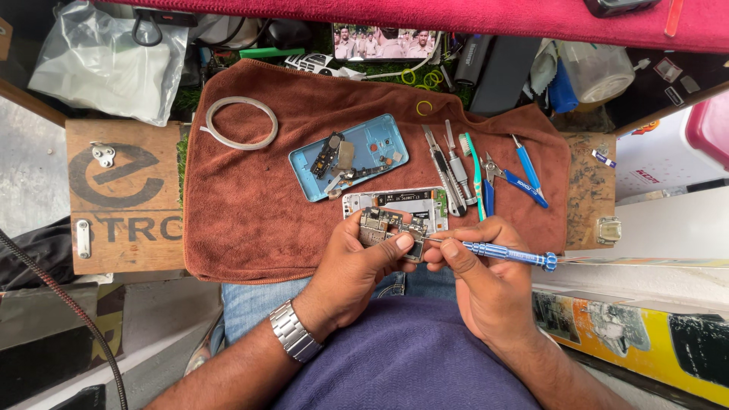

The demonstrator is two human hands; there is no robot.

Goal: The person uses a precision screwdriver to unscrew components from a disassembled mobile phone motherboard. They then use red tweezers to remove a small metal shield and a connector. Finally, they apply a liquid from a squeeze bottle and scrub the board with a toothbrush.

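Observation:
My left hand (353, 266) grips a small phone circuit board (391, 228) between thumb and fingers, just above my lap. My right hand (486, 285) holds a blue-handled screwdriver (509, 254), its tip touching the board's right edge. Right behind the board an opened phone frame (421, 203) lies on a brown towel (243, 205). Farther back on the towel rests a light blue phone back cover (372, 148) with small parts laid in it.
Tweezers, a utility knife, a green toothbrush (474, 171) and blue-handled pliers (520, 182) lie right of the phone frame. A ring of thin tape (241, 121) lies at the towel's back left. A plastic bag (110, 64), a phone showing video (383, 42) and clutter line the back.

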